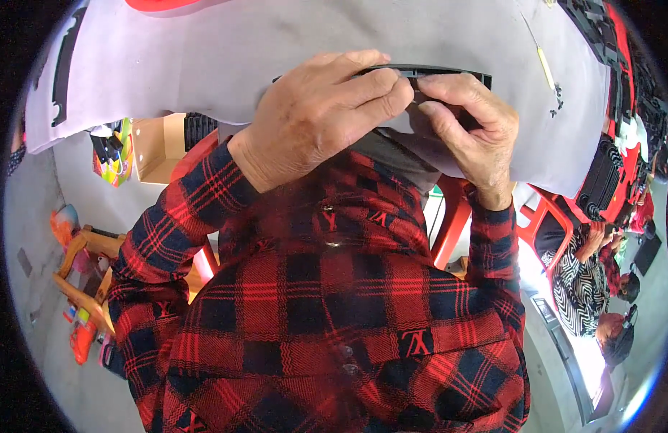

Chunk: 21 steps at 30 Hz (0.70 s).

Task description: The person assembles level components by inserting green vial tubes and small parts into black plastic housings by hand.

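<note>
A long black plastic strip (428, 71) lies crosswise in front of me at the near side of the grey-covered table (225, 50). My left hand (326, 108) is closed over its left and middle part, fingers bent and pointing right, covering much of it. Close beside those fingertips, my right hand (474, 119) grips the strip's right half between thumb and forefinger. Whether a small piece sits between the fingertips cannot be made out. Farther right on the cover are a thin tool with a yellow handle (544, 66) and several small black pieces (556, 101).
Another black strip (65, 68) lies at the table's far left. A red object (160, 3) shows at the top edge. Below the table's left side is an open cardboard box (158, 148). Black parts (601, 177) are stacked at right, near other people (583, 274) seated there.
</note>
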### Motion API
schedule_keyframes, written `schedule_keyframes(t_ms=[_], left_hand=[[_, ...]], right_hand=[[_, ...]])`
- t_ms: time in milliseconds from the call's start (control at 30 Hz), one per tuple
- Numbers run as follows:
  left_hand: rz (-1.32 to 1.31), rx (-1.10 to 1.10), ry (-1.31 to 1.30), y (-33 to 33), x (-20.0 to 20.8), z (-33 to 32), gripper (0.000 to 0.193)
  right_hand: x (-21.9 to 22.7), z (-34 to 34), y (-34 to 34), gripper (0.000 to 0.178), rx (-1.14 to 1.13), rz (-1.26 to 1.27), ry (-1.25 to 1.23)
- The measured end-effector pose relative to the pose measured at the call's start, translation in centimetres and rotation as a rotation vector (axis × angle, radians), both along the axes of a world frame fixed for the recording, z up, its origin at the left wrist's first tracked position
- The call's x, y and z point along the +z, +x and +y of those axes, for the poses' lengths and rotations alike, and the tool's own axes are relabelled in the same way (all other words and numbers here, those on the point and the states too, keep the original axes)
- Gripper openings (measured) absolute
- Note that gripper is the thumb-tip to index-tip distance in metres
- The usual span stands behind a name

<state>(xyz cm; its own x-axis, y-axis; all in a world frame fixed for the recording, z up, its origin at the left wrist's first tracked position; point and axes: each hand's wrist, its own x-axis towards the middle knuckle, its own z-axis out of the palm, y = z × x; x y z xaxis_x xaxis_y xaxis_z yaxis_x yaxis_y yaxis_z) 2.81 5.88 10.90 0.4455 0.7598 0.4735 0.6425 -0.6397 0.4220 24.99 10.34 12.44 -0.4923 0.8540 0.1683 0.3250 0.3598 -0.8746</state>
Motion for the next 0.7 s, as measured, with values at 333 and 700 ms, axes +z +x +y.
schedule_keyframes(t_ms=[333, 700], left_hand=[[0.006, 0.017, 0.012, 0.00, -0.17, 0.00, 0.030], [-0.012, 0.010, -0.021, 0.01, 0.18, -0.09, 0.031]], right_hand=[[-0.46, 0.27, -0.03, 0.018, 0.021, 0.011, 0.041], [-0.11, 0.09, 0.07, 0.020, 0.035, -0.014, 0.037]])
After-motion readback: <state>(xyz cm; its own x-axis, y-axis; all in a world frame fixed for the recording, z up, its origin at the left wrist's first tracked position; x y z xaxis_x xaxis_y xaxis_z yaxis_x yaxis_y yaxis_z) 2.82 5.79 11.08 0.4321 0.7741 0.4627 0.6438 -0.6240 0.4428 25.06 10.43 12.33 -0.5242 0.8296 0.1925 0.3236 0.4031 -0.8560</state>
